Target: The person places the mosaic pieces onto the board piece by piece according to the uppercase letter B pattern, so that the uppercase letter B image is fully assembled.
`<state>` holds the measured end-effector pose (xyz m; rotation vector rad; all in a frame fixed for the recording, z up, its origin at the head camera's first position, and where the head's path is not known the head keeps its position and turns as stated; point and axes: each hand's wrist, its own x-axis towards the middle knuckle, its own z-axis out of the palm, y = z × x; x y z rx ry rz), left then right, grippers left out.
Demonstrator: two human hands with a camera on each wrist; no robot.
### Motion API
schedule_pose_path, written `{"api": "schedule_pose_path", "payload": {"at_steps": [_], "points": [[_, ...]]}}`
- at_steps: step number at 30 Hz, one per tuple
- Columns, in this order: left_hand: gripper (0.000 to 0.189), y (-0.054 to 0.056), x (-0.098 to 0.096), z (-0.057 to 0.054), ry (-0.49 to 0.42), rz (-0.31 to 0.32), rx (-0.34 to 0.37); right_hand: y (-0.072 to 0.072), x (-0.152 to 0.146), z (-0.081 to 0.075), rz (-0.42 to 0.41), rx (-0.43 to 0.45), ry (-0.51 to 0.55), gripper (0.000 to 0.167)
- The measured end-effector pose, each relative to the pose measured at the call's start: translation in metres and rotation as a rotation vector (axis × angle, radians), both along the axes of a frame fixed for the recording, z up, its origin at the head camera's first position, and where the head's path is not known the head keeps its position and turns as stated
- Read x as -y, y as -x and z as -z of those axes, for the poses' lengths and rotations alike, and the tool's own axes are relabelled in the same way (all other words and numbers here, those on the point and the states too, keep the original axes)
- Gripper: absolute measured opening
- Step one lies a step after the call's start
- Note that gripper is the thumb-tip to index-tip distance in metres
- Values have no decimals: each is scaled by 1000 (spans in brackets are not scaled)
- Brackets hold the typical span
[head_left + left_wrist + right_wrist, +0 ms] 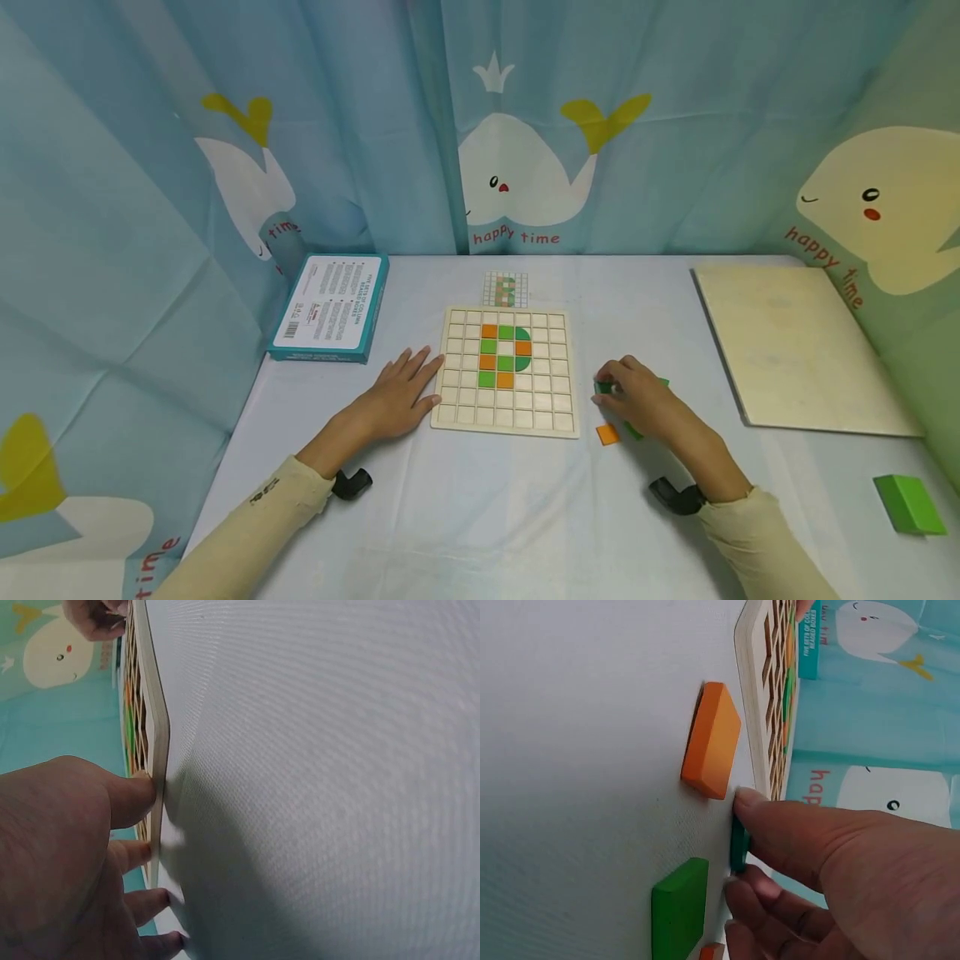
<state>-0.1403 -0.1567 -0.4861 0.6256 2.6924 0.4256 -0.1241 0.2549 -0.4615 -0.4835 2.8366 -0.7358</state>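
Observation:
A wooden grid board (525, 418) lies flat on the table, with orange, light green and dark green tiles set in its cells in a P-like shape. My left hand (397, 393) rests at the board's left edge, fingers spread, thumb and fingertips touching the rim. To the right of the board, my right hand (639, 396) pinches a dark green tile (739, 844) between thumb and fingers, low over the table. Beside that hand lie an orange tile (716, 742) and a light green tile (681, 911). Other tiles there are partly hidden under the hand.
Behind the board lies a small printed pattern card (506, 289). A blue and white box (330, 307) stands at the back left. On the right are a pale flat panel (810, 350) and a green block (909, 504). Whale-printed curtains (405, 167) enclose the table.

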Motion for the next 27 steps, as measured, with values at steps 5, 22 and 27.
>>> {"api": "schedule_pose_path", "payload": {"at_steps": [5,22,27], "points": [[69,0,0,1,1,0,-3,-2,0,-2,-7,64,65,32],[70,1,-1,0,6,-2,2,-4,8,0,-6,-46,-1,24],[70,1,-1,0,15,0,5,-1,24,-2,-32,-67,40,23]]}}
